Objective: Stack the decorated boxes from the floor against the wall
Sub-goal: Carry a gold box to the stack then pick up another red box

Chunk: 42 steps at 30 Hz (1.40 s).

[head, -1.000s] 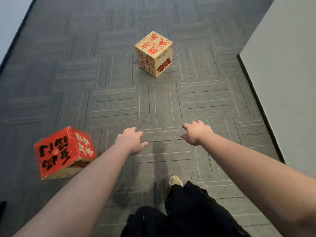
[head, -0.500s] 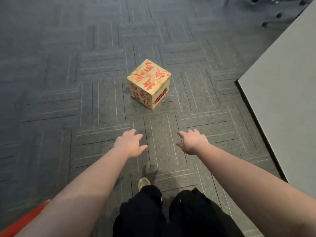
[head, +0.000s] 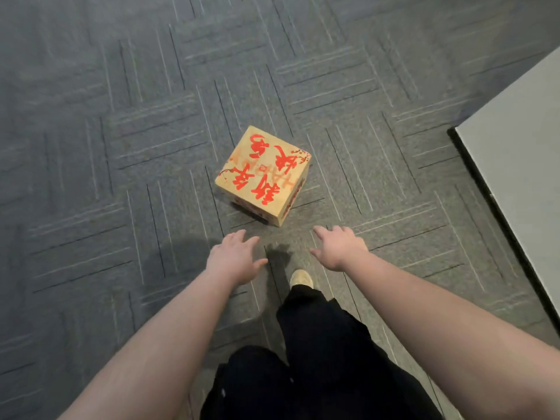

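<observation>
While both hands hover, box (head: pixel 263 174) sits unobstructed.

Grey patterned carpet (head: pixel 121 177), tan shoe (head: pixel 300 277)

Both my arms stretched forward and down, bare forearms. Left hand (head: pixel 235 258) open, palm down, fingers loosely spread, thumb out to the right. Right hand (head: pixel 341 248) open too, fingers extended forward, empty. Hands apart, roughly level.
</observation>
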Each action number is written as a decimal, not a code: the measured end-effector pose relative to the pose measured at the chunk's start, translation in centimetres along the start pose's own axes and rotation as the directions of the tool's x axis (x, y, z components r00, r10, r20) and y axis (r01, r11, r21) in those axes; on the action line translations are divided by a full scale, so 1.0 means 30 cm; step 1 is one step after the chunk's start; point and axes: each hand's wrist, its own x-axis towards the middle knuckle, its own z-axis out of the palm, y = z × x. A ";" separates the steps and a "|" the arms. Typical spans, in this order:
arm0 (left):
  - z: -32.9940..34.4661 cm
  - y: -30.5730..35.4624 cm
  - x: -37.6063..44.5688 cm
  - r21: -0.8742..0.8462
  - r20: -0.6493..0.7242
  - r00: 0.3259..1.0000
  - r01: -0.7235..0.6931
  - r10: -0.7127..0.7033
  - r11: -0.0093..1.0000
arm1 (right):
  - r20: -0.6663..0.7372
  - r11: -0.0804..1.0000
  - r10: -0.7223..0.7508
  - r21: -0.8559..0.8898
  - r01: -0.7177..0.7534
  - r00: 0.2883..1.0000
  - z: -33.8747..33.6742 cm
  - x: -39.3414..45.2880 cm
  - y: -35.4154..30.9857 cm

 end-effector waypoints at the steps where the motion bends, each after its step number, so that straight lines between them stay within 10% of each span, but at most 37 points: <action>1: -0.035 -0.015 0.069 -0.007 -0.006 1.000 0.007 -0.007 1.000 | 0.005 1.000 0.002 0.006 -0.002 1.000 -0.038 0.065 -0.007; 26: -0.056 -0.491 1.518 0.161 -0.040 0.995 -0.084 0.092 0.983 | 0.120 0.818 0.353 0.441 -0.369 0.928 0.004 1.324 -0.268; 42: -0.033 -0.476 1.696 -0.120 0.029 0.998 -0.057 0.061 0.991 | 0.167 0.447 0.522 0.782 -0.435 0.837 0.092 1.487 -0.294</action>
